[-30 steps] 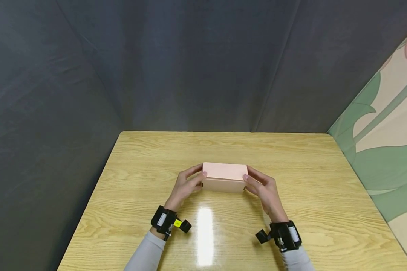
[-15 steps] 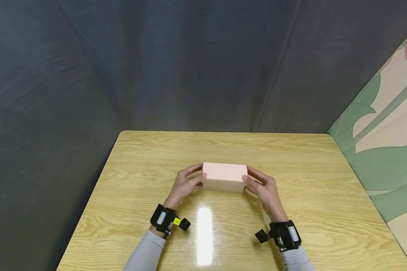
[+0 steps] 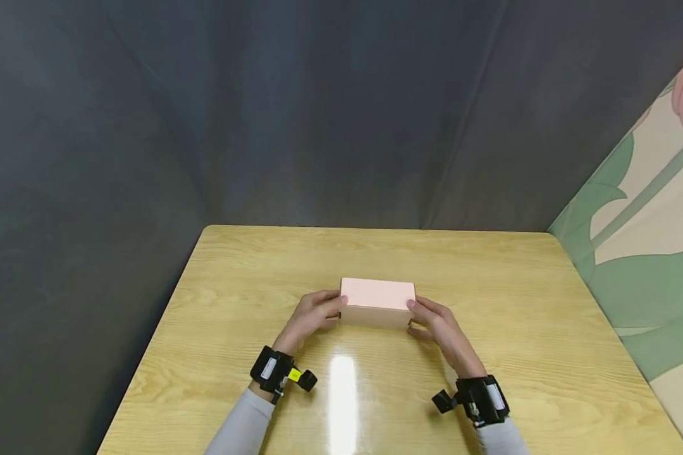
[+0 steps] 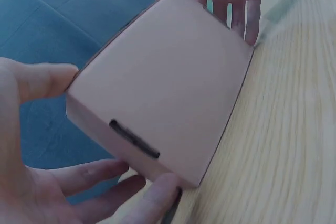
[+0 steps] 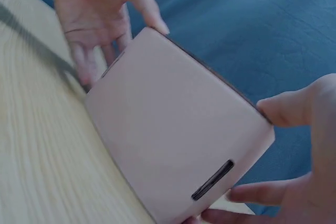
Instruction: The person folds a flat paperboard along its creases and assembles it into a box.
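Note:
A pale pink box [image 3: 377, 294] stands on the wooden table, its top and front faces joined along a straight edge in the head view. My left hand [image 3: 314, 314] holds its left end, thumb on the upper front edge and fingers along the end face. At the opposite end, my right hand [image 3: 443, 330] grips it the same way. In the left wrist view, a dark narrow slot [image 4: 134, 138] shows near the box's left end. The right wrist view shows a similar slot [image 5: 212, 180] by the right end. What lies inside the box is hidden.
The light wooden table [image 3: 250, 265] extends around the box on all sides. Behind and to the left hangs a dark blue-grey curtain [image 3: 330, 114]. A floral cloth [image 3: 649, 291] borders the right side. Black camera bands [image 3: 273, 373] sit on both wrists.
A thin gap under the box's top front edge has closed. Fingers of both hands have slid lower along the box's ends, and the whole head view has shifted slightly.

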